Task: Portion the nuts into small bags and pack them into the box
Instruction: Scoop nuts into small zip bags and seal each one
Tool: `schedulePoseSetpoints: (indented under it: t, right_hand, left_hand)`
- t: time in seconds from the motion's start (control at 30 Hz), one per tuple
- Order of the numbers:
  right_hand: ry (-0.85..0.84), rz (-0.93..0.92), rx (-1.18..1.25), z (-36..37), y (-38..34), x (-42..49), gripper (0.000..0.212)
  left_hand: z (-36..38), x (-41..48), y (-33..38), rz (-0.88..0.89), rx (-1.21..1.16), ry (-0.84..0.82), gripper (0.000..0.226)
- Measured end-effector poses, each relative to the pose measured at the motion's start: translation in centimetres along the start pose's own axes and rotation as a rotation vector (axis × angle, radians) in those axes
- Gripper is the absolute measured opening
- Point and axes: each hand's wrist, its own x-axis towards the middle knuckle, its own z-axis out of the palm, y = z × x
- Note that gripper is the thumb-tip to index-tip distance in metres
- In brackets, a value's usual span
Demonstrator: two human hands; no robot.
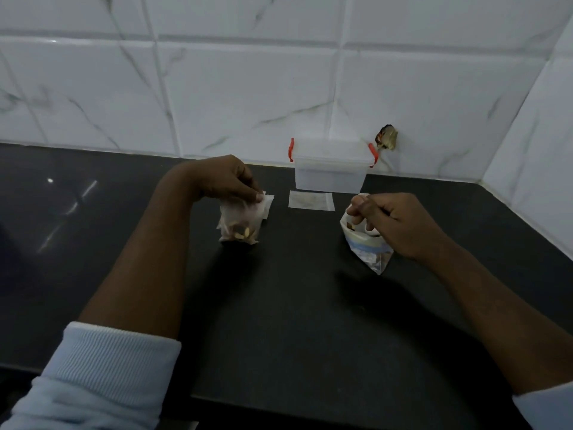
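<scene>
Sleeve [108, 367] nearest; left hand [226, 178] pinches the small bag [240, 218] at eleven o'clock, right hand [393, 221] grips the nut pouch [369, 246] at one, fingers inside, so we're portioning; box [331, 169] at twelve; next, carry nuts across

Both arms come in from the bottom corners, bare up to pale ribbed cuffs pushed back: left sleeve [102, 373] big in the corner, right sleeve [548, 408] barely in shot. The left forearm [148, 259] angles up and inward. The wrist is bent so the left hand [223, 181] hangs knuckles-up, fingers curled down, thumb and fingertips pinching the top of a bag [238, 221]. The right forearm [496, 305] runs in pretty straight, back of the right hand [400, 225] facing up. Its fingers are curled, thumb and forefinger at the rim of a pouch [369, 246], other fingertips tucked into its mouth. The hands are well apart.
</scene>
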Motion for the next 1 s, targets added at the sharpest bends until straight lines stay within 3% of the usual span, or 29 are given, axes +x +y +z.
schedulePoseSetpoints:
  t: [0.2,0.4,0.57,0.73,1.0]
  right_hand:
    - [-0.014,-0.001,-0.012,0.0,0.1,0.0,0.055]
    - [-0.029,0.008,-0.003,0.0,-0.1,0.0,0.056]
    - [-0.011,-0.006,-0.013,0.0,-0.1,0.0,0.055]
    - [-0.014,0.0,-0.019,0.0,0.0,0.0,0.052]
    - [-0.041,-0.019,-0.093,0.0,0.5,0.1,0.059]
  left_hand:
    - [0.0,-0.3,0.7,0.029,0.015,0.04,0.017]
    - [2.9,0.8,3.1,0.212,0.135,0.313,0.027]
    - [9.6,3.7,5.7,0.41,0.543,0.396,0.024]
    - [13.2,6.3,6.2,0.353,0.902,0.252,0.03]
    - [13.8,6.7,5.7,0.187,0.7,0.294,0.031]
